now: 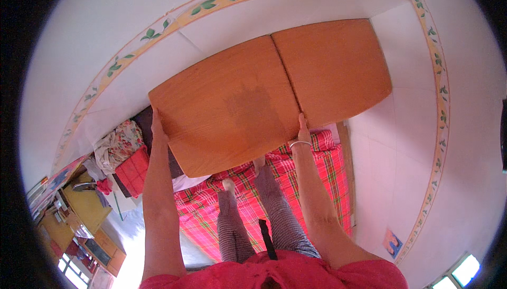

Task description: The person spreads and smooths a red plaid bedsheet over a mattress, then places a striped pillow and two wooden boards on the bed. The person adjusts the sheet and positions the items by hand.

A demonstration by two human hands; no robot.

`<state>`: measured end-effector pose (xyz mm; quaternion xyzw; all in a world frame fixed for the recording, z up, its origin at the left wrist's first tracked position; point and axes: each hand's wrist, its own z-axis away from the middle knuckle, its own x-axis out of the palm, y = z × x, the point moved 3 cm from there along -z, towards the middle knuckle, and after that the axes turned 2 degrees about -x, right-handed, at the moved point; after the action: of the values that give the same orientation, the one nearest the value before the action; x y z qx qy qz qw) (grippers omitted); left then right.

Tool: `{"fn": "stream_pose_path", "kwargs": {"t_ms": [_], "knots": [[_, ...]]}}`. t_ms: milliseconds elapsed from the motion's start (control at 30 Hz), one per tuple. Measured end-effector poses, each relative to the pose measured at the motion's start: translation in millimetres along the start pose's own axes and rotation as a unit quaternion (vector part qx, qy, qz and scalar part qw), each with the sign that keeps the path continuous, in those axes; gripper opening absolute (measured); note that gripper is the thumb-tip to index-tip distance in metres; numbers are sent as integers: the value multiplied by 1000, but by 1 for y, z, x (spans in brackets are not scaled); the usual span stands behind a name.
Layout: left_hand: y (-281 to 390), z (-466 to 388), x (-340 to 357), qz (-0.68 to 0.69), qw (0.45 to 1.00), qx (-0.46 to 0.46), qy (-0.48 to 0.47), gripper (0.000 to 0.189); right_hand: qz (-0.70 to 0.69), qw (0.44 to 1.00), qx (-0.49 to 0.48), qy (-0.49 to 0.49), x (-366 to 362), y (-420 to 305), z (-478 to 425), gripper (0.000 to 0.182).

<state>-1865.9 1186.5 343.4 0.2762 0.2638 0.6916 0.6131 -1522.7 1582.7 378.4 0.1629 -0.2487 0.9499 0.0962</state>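
Observation:
A broad orange-brown wooden panel (222, 95) with bowed edges spans the space in front of me, against or close to the tiled wall. A dark seam divides it from a second wooden section (332, 67) on the right. My left hand (158, 126) grips the panel's left edge. At the near edge, beside the seam, my right hand (303, 130) holds on with the thumb lying on the face; its other fingers are hidden. A pale bangle (300, 143) circles the right wrist. A darker, shadow-like patch marks the panel's middle.
My feet stand on a bed with a red plaid cover (245, 210). Floral cloth (119, 146) and a red folded item (134, 170) lie at the left. Walls (388, 142) rise behind and to the right. Wooden furniture (87, 198) stands farther left, beside the floor.

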Motion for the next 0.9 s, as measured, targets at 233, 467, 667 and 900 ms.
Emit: {"fn": "stream_pose_path", "kwargs": {"t_ms": [233, 467, 667, 900], "knots": [[0, 41, 51, -21, 992, 19, 126, 89, 30, 998, -55, -4, -15, -16, -11, 63], [-5, 77, 55, 24, 994, 27, 106, 85, 7, 1000, -5, -21, -37, -18, -4, 58], [-6, 80, 5, 89, 995, 43, 20, 82, -9, 993, -36, -110, -31, -4, 49, 57], [-9, 109, -7, 112, 992, 31, -54, 68, -11, 997, -60, -41, -70, -13, 87, 51]]}}
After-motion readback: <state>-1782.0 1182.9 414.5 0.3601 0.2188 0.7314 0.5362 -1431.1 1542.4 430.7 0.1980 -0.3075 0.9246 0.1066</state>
